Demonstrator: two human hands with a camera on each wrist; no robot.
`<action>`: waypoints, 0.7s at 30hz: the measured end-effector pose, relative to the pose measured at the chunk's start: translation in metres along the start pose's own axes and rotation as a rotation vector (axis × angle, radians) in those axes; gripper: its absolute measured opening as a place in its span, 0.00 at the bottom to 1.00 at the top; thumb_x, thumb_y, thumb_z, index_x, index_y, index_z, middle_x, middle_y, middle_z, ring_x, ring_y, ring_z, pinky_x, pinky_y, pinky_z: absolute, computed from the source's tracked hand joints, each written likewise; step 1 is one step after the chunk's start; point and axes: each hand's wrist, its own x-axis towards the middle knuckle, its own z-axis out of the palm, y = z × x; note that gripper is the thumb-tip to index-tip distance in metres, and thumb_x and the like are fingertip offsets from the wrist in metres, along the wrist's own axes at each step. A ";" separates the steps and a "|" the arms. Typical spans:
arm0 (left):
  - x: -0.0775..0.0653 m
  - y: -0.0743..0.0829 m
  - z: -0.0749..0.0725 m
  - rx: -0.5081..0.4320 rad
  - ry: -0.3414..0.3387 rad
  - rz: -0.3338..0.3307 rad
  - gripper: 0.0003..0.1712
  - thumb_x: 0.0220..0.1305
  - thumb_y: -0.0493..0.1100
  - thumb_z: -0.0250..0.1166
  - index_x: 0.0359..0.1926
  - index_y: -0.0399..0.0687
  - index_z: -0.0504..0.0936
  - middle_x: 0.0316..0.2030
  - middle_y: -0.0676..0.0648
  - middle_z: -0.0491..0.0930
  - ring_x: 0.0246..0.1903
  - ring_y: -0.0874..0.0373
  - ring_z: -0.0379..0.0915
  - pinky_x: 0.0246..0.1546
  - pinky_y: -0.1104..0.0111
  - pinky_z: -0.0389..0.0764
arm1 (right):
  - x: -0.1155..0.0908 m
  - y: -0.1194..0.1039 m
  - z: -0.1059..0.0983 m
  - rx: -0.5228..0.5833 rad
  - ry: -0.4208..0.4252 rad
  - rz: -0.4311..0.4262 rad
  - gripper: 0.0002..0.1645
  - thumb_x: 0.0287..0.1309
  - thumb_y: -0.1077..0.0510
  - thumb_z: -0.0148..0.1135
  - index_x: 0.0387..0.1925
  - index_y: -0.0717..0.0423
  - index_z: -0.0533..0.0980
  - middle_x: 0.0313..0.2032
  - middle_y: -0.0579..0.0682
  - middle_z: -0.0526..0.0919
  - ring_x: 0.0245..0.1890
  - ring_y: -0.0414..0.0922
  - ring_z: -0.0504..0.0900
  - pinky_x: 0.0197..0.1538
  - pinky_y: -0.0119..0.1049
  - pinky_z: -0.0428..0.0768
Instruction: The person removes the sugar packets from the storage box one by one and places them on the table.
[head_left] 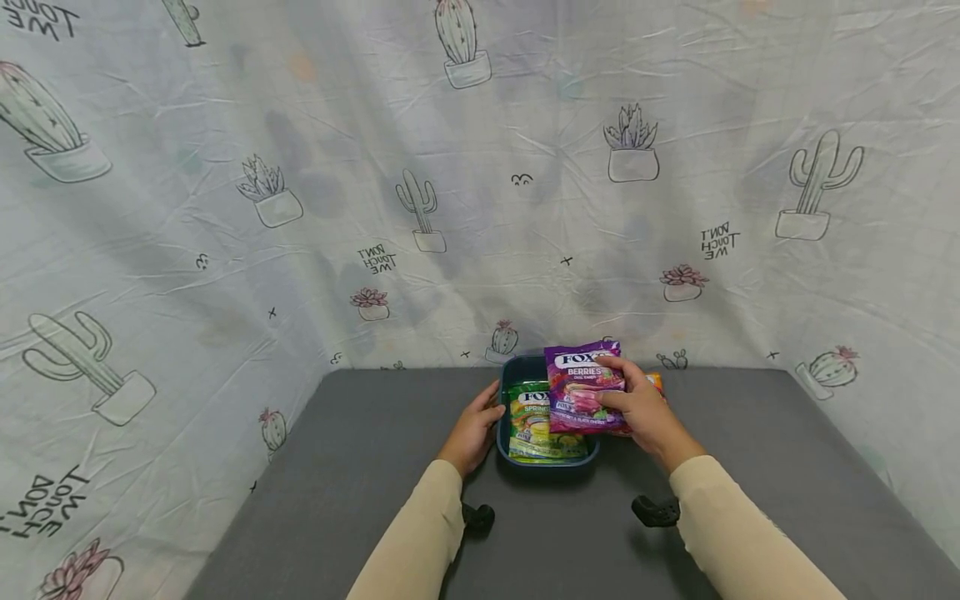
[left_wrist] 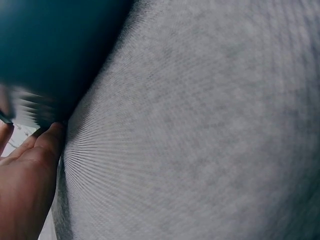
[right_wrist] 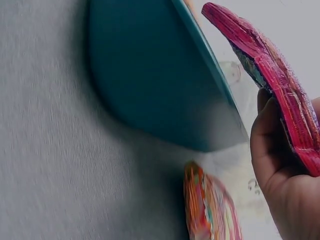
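Observation:
My right hand [head_left: 643, 412] holds a purple Fox's Berries candy bag [head_left: 573, 387] over the right side of a dark blue plastic tub [head_left: 551, 467]. Its fingers lie across the bag's front; the right wrist view shows the bag [right_wrist: 280, 75] edge-on, above the rim. Inside the tub lies a green Fox's Spring candy bag [head_left: 528, 433], partly covered by the purple one. At the tub's left wall, my left hand [head_left: 474, 429] grips the side, its thumb by the rim. The left wrist view shows those fingers [left_wrist: 47, 142] against the tub's outer wall [left_wrist: 55, 45].
An orange candy bag [right_wrist: 205, 205] stands on the grey table [head_left: 360, 467] just right of the tub, mostly hidden behind my right hand in the head view. Behind the table hangs a pale curtain [head_left: 540, 225] printed with cacti.

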 end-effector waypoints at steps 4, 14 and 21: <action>0.001 0.000 0.000 -0.001 0.001 -0.001 0.37 0.84 0.35 0.50 0.88 0.42 0.52 0.84 0.32 0.52 0.80 0.37 0.53 0.76 0.41 0.59 | -0.001 0.003 -0.013 -0.029 0.025 -0.026 0.42 0.77 0.66 0.62 0.85 0.54 0.57 0.81 0.65 0.55 0.67 0.62 0.69 0.52 0.36 0.85; 0.001 0.001 0.001 -0.015 0.012 -0.007 0.37 0.84 0.35 0.51 0.88 0.41 0.53 0.84 0.33 0.53 0.80 0.37 0.53 0.76 0.41 0.58 | -0.004 0.007 -0.045 -0.069 0.077 -0.028 0.43 0.78 0.65 0.61 0.85 0.54 0.55 0.82 0.67 0.51 0.69 0.64 0.65 0.50 0.33 0.82; 0.000 0.002 0.002 -0.015 0.016 -0.013 0.37 0.84 0.35 0.51 0.88 0.40 0.53 0.83 0.32 0.53 0.80 0.37 0.52 0.77 0.41 0.57 | -0.007 0.005 -0.068 -0.080 0.101 -0.036 0.43 0.80 0.65 0.60 0.86 0.56 0.53 0.82 0.67 0.50 0.70 0.63 0.64 0.49 0.31 0.83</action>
